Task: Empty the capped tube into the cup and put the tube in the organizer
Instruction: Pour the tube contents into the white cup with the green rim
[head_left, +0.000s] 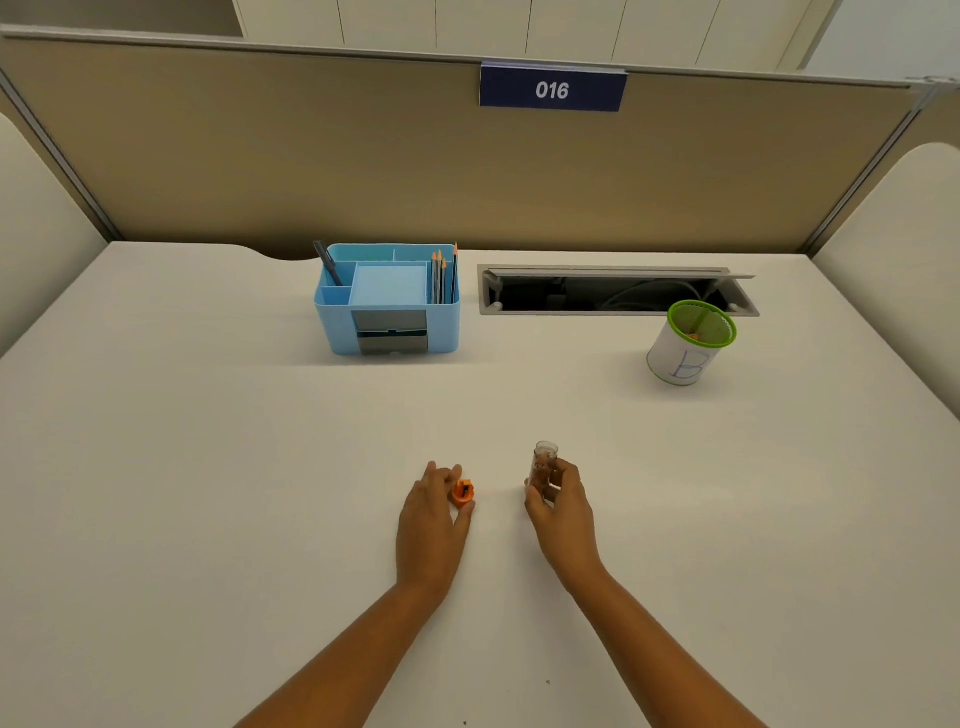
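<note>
- Tube (543, 465): upright, uncapped, gripped round its lower half by right hand (558, 506); looks light, stiff, slippery, maybe brittle.
- Cap (462, 492): orange, pinched by left hand (434, 514).
- Cup (691, 343): far beyond right hand.

Bare desk (208, 441) lies open from the hands toward 12 o'clock. The organizer (387, 301) stands at 11 o'clock, pencils (441, 278) sticking up on its right. The cup (688, 345) stands at 2 o'clock, beside an open cable tray (613, 291).
</note>
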